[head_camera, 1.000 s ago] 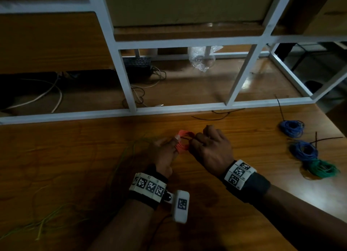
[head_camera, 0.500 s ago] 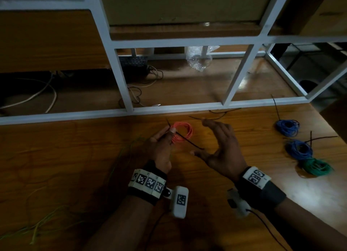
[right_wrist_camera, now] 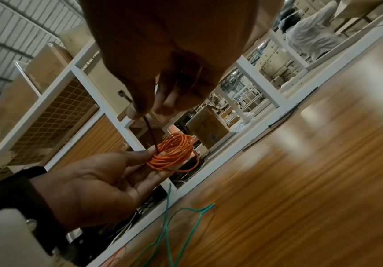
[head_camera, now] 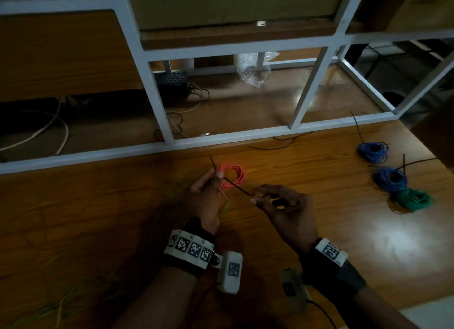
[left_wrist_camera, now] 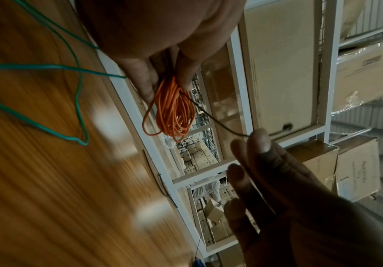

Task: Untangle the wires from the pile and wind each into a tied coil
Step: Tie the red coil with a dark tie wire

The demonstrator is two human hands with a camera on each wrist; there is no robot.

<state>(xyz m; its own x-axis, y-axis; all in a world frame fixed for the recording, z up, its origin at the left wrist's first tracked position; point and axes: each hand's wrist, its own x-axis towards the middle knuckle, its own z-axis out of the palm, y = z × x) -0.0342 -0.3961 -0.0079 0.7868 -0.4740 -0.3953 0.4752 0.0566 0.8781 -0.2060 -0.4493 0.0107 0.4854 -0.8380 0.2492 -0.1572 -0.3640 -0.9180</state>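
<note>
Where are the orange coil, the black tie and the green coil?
orange coil (head_camera: 233, 176): head view, on the far loops.
black tie (head_camera: 237, 186): head view, mid-length between the hands.
green coil (head_camera: 415, 198): head view, on its bundled loops.

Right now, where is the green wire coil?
In the head view, the green wire coil lies on the wooden table, far right, just below the nearer blue wire coil.

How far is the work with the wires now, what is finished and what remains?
Done: two blue coils and a green coil lie tied on the table's right side. In hand: the left hand pinches the orange coil, and the right hand pinches the end of the black tie on it. Left: closing that tie, then the loose green wire on the table.
</note>
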